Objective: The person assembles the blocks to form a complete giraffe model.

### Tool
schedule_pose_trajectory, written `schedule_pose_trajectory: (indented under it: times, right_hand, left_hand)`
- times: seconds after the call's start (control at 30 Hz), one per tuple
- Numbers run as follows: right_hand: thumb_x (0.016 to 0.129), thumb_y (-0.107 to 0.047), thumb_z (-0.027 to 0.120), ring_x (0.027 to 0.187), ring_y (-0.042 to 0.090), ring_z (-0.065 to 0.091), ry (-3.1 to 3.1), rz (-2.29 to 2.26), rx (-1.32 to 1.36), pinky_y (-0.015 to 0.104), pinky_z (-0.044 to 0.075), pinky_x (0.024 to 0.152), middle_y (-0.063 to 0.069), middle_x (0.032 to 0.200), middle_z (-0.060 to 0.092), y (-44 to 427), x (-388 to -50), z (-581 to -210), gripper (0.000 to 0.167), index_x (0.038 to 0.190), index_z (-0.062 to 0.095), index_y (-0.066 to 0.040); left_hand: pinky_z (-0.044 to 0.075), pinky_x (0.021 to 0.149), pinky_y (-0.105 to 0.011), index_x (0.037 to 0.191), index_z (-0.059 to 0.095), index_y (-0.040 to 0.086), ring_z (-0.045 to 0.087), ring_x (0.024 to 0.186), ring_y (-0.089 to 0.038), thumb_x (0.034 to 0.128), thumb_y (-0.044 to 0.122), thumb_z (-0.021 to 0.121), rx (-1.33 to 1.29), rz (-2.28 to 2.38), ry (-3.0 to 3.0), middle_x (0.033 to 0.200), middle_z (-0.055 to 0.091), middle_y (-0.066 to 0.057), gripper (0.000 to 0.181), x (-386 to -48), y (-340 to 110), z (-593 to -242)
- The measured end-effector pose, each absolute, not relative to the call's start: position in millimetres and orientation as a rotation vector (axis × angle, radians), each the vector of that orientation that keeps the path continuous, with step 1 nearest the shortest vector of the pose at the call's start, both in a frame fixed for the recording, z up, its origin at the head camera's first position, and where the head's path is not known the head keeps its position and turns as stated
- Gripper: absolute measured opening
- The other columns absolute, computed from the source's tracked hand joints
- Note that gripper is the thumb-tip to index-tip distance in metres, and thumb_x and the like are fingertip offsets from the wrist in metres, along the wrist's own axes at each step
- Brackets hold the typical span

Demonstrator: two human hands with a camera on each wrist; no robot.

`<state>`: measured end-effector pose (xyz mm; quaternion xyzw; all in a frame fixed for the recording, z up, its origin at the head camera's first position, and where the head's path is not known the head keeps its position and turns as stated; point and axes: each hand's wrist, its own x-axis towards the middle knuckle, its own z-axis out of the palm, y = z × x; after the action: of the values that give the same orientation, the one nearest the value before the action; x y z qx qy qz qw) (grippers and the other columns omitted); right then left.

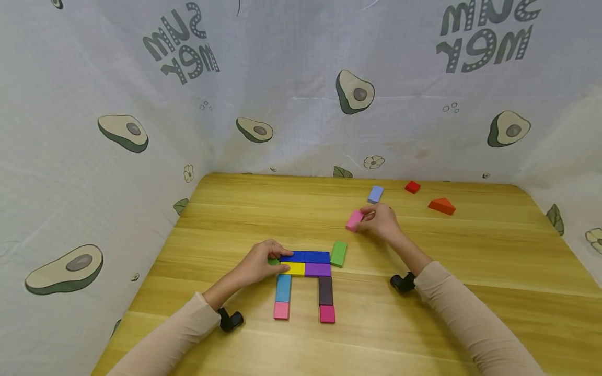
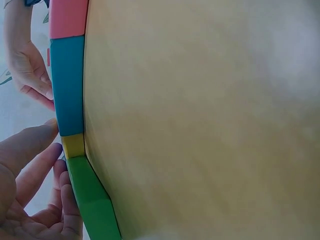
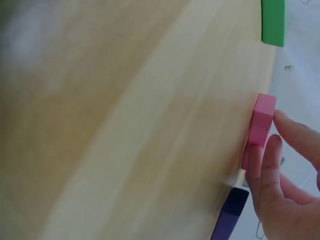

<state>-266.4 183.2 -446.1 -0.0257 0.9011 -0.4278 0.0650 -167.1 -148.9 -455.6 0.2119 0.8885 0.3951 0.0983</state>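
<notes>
My left hand (image 1: 258,262) rests at the left end of an assembled block figure, its fingertips touching a blue block (image 1: 316,256) and a yellow block (image 1: 294,269). A green block (image 2: 92,200) lies by its fingers, mostly covered in the head view. A purple block (image 1: 317,269) adjoins the yellow one. Below run two legs: light blue (image 1: 284,288) over pink (image 1: 281,310), and dark (image 1: 325,290) over magenta (image 1: 327,314). Farther back, my right hand (image 1: 380,222) pinches a pink rectangular block (image 1: 355,220) between thumb and fingers, at the tabletop.
Another green block (image 1: 338,254) lies tilted beside the figure's right end. Toward the table's back are a periwinkle block (image 1: 375,194), a small red block (image 1: 412,187) and an orange-red triangular block (image 1: 442,206). A printed cloth (image 1: 301,115) hangs behind the wooden table (image 1: 226,209).
</notes>
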Motion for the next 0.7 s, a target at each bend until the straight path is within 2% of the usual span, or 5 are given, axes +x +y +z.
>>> schedule_pose_trajectory:
  times: [0.43, 0.7]
  right_hand:
    - [0.080, -0.002, 0.083, 0.076, 0.015, 0.063, 2.596, -1.417, 0.007, 0.018, 0.050, 0.063, 0.026, 0.102, 0.069, 178.2, -261.8, -444.8, 0.051, 0.125, 0.062, 0.013]
    - [0.079, 0.002, 0.083, 0.073, 0.010, 0.062, 2.558, -1.462, -0.033, 0.017, 0.050, 0.061, 0.026, 0.099, 0.069, 177.7, -258.3, -446.1, 0.050, 0.122, 0.063, 0.015]
  left_hand:
    - [0.051, 0.082, -0.033, 0.116, 0.076, 0.008, 0.054, 0.089, -0.015, 0.0882, 0.012, 0.078, 0.644, 1.168, 2.627, 0.101, 0.063, -0.001, 0.028, -169.6, -149.2, -456.4]
    - [0.051, 0.083, -0.033, 0.116, 0.076, 0.008, 0.054, 0.089, -0.015, 0.0880, 0.012, 0.078, 0.637, 1.169, 2.627, 0.102, 0.063, -0.001, 0.029, -168.2, -149.5, -456.6]
